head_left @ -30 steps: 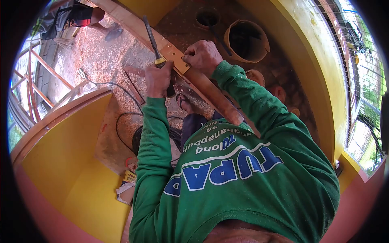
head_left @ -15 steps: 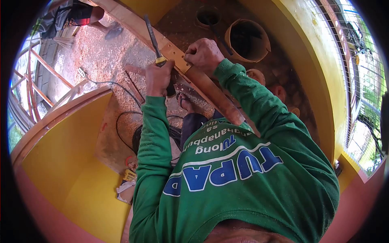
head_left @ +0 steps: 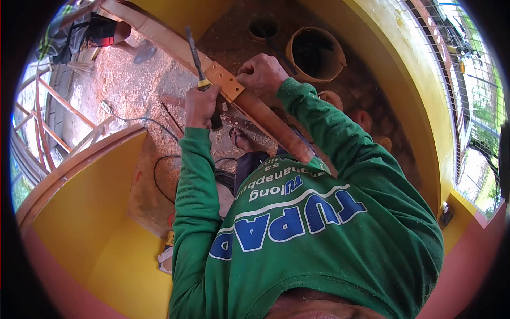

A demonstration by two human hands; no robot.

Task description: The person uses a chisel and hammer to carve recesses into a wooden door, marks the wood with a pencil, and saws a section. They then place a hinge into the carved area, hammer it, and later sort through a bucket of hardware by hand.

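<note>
My left hand (head_left: 201, 108) is wrapped round the yellow and black handle of a long, narrow flat-bladed tool (head_left: 194, 50), its blade pointing up and away. Beside that hand, an orange-brown rectangular piece with several small holes (head_left: 225, 81) lies across a long wooden beam (head_left: 159, 38). The beam's darker near part (head_left: 273, 123) runs down towards my green shirt. My right hand (head_left: 263, 73) is closed, with curled fingers by the right edge of the holed piece. What it holds, if anything, is hidden.
Wood shavings cover the floor (head_left: 133, 80), where a cable (head_left: 151, 123) trails. A round container (head_left: 317, 55) stands beyond my right hand. Curved yellow walls (head_left: 101, 207) rise on both sides. Another person (head_left: 103, 34) is at the upper left; wire mesh (head_left: 478, 90) is at right.
The view has shifted slightly, so hands, beam and holed piece appear a little lower and further left. Both hands keep nearly the same poses.
</note>
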